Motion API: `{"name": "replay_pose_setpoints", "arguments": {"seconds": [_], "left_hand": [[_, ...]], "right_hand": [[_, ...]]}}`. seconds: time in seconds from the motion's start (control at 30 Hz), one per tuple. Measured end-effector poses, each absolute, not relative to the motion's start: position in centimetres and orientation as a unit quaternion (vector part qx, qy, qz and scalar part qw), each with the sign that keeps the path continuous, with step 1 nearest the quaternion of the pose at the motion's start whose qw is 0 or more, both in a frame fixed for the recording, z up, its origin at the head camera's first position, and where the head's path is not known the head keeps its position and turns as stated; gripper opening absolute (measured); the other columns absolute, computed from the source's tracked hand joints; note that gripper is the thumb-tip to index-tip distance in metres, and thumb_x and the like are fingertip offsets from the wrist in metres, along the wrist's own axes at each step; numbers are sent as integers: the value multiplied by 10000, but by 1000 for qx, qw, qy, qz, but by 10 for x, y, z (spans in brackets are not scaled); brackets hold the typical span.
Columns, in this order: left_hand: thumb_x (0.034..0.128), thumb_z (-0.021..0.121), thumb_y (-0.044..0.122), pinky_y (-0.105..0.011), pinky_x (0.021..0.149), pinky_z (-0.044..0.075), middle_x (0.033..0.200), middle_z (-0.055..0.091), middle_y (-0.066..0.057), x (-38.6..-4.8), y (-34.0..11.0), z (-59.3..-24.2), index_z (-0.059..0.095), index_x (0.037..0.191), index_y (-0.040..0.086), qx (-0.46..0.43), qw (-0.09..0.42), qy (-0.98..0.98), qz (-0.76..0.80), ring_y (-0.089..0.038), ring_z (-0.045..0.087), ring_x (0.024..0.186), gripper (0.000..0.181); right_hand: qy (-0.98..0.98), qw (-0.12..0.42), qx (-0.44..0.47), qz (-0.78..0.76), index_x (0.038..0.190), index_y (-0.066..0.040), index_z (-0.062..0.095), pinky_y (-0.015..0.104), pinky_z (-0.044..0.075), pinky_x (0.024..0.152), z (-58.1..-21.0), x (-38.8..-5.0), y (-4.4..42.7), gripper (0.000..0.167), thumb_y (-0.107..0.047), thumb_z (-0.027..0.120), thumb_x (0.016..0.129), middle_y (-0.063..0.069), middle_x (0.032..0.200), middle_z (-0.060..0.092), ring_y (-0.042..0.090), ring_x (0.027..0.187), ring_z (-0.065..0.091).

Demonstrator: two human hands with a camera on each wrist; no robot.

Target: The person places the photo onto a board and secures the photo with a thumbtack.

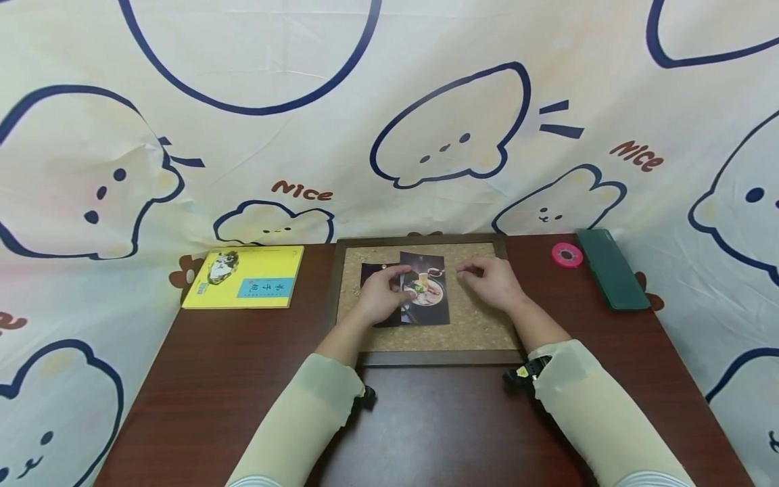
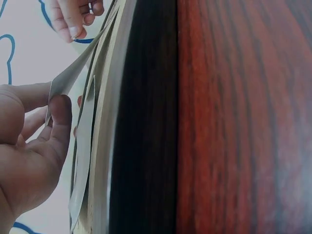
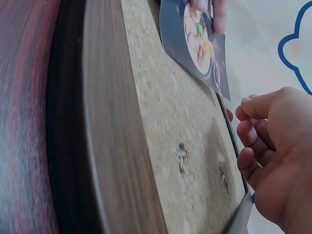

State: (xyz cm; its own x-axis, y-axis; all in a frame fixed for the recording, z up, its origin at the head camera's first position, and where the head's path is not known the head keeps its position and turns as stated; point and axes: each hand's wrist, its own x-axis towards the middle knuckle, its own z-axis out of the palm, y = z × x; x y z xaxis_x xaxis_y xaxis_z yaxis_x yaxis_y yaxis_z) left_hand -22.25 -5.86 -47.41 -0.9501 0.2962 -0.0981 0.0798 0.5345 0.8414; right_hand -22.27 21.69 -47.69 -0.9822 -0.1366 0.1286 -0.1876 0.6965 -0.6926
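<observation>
A framed cork board [image 1: 481, 335] lies on the table. My left hand [image 1: 379, 296] pinches a photo [image 1: 433, 312] of a bowl of food between thumb and fingers, over the board's middle. Its held edge is lifted off the cork in the left wrist view. Partly under it and behind my hand is a second, dark photo [image 1: 368, 272] on the board. Right of the food photo, above the cork, is my right hand [image 1: 491, 283]. Its thumb and forefinger pinch a tiny shiny pin-like thing [image 2: 74, 38], mostly hidden by the fingertips.
A yellow book [image 1: 231, 287] lies at the table's back left. At the back right are a pink ring-shaped roll [image 1: 567, 255] and a dark green case [image 1: 613, 270]. A cartoon-printed cloth [image 1: 341, 149] hangs behind the table and at its sides.
</observation>
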Motion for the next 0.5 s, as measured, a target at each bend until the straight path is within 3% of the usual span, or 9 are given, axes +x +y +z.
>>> {"name": "replay_pose_setpoints", "arguments": {"seconds": [0.2,0.4,0.5], "left_hand": [[894,820,181,-302,599,488,917,658,-24,-225,-51,-478,617,1448,177,110,119,879,448,-161,607,766,591],[883,823,181,-300,557,488,829,665,-29,-227,-44,-484,608,1456,174,111,121,883,440,-155,606,675,612],[882,825,191,-295,558,490,883,650,-30,-228,-40,-485,608,1457,171,116,115,888,429,-149,602,668,615]], "right_hand": [[-922,30,89,375,1112,-122,792,453,538,890,-476,-226,210,180,-221,714,984,63,1072,771,261,1006,698],[-923,29,91,372,1115,-137,800,460,520,936,-475,-231,202,184,-215,694,986,62,1113,767,264,1060,686],[-923,29,95,371,1105,-142,798,445,522,908,-475,-234,198,167,-201,696,986,56,1094,762,251,1025,677]]}}
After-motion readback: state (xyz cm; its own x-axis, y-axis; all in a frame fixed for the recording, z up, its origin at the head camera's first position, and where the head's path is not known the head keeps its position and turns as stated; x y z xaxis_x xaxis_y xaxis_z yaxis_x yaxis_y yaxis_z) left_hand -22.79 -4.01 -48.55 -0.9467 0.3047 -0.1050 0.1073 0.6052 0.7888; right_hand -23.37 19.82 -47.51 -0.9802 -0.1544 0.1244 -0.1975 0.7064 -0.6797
